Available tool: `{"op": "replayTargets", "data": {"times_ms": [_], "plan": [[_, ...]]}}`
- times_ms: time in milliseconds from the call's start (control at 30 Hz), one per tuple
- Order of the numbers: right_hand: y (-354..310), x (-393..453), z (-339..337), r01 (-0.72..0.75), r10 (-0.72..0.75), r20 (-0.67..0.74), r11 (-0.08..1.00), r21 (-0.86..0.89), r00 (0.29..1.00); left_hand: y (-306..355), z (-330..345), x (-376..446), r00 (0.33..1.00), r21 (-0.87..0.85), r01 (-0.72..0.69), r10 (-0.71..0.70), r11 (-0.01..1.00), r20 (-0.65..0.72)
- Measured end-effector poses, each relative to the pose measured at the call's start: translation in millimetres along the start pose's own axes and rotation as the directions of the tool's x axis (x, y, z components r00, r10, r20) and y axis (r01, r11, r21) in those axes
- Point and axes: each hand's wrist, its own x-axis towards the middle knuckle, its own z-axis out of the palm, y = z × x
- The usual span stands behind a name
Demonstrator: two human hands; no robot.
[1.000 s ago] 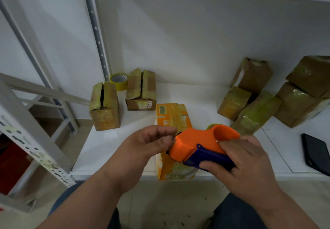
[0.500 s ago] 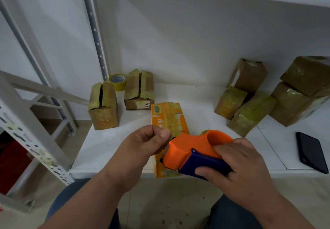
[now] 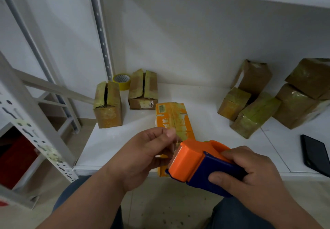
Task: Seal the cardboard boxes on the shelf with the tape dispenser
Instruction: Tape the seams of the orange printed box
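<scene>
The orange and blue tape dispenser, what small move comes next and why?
Probably draw the tape end out toward the orange printed carton. The left hand is pinching at the mouth of the orange and blue tape dispenser, gripped by the right hand, and both sit just above that carton.

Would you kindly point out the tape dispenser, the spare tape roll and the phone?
tape dispenser [image 3: 189, 162], head view, orange front cover.
spare tape roll [image 3: 122, 81], head view, yellow rim.
phone [image 3: 315, 154], head view, dark screen.
</scene>
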Motion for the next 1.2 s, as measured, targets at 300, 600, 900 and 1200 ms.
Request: {"op": "replayTargets", "data": {"times_ms": [300, 600, 900, 1200], "plan": [[-11, 7, -9, -0.150, 0.140, 0.164, 0.987, 0.050, 0.976, -5, 3, -1, 0.984, 0.150, -0.012, 0.038, 0.989, -0.172], [-8, 29, -34, -0.112, 0.144, 0.365, 0.988, -0.109, 0.920, -3, -3, -9, 0.919, 0.119, -0.059, 0.100, 0.991, -0.382], [26, 52, -62, -0.297, 0.334, 0.374, 0.942, -0.154, 0.865, -6, -32, -2, 0.854, -0.008, -0.011, 0.005, 1.000, -0.521], [46, 88, -70, -0.393, 0.449, 0.418, 0.893, -0.218, 0.790, -26, -25, 19, 0.814, 0.035, 0.091, -0.054, 0.995, -0.578]]}}
